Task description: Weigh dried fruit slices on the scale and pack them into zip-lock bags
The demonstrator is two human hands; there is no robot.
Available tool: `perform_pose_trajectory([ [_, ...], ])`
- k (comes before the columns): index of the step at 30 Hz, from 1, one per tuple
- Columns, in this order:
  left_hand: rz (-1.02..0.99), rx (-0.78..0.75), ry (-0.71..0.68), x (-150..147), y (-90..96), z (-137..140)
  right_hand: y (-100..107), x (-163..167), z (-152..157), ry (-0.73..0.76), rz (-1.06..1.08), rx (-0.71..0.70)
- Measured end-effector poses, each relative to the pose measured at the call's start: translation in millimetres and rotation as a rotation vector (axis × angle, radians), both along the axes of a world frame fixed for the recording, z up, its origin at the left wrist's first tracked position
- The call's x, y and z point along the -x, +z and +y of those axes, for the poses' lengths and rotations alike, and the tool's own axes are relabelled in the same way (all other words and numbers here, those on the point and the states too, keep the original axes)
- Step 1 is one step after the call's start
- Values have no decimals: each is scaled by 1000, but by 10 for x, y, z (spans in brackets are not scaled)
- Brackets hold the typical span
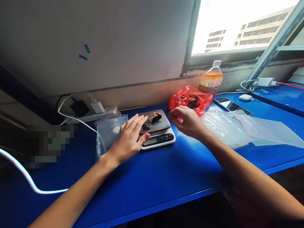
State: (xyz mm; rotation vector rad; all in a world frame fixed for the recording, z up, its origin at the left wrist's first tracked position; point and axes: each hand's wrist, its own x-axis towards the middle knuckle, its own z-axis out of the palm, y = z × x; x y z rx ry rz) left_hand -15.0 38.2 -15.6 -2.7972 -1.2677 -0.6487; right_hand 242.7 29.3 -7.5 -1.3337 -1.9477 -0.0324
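Observation:
A white kitchen scale (158,141) with a dark platform stands on the blue table. On its platform lie a curled brown piece of dried peel (156,117) and a darker flat piece (146,125), partly behind my fingers. My left hand (129,134) is spread open at the scale's left side, its fingers over the platform edge. My right hand (187,122) is pinched just right of the scale, with a thin dark sliver, apparently dried peel, at its fingertips. Behind it sits an open red plastic bag (181,96) of dark dried pieces. Digits on the display are hard to read.
A zip bag (104,134) lies left of the scale, before a power strip (110,110) with white cables. Clear plastic bags (220,128), a phone (231,105), an earphone case (245,97) and an orange drink bottle (212,77) are at right.

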Motion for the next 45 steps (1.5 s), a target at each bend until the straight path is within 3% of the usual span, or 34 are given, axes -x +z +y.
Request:
perform_pose_trajectory([
  [7,-212,-168,-192,66,144,-360,3,448,-355,423,42,-23],
  [13,-340,-132,-201,19,141,-422,-10,571,-468,518,138,-8],
  [17,-438,24,-114,52,147,-352,11,521,-425,464,244,71],
  [21,-473,135,-111,51,130,-308,-11,469,-348,414,291,82],
  [24,-440,97,-105,50,114,-305,-1,432,-312,386,297,53],
  [29,-344,-61,-111,63,105,-262,161,335,-377,43,262,-190],
  [32,-309,-84,-130,60,99,-224,234,255,-416,-86,150,-274],
  [34,-293,-88,-145,56,97,-210,226,201,-395,-127,102,-263],
  [38,-322,-54,-110,40,101,-211,137,118,-277,-143,7,-87],
  [41,-423,53,30,11,94,-219,99,106,-231,-166,-44,25],
  [45,-737,419,154,-65,79,-247,83,189,-280,-90,-25,-5],
])
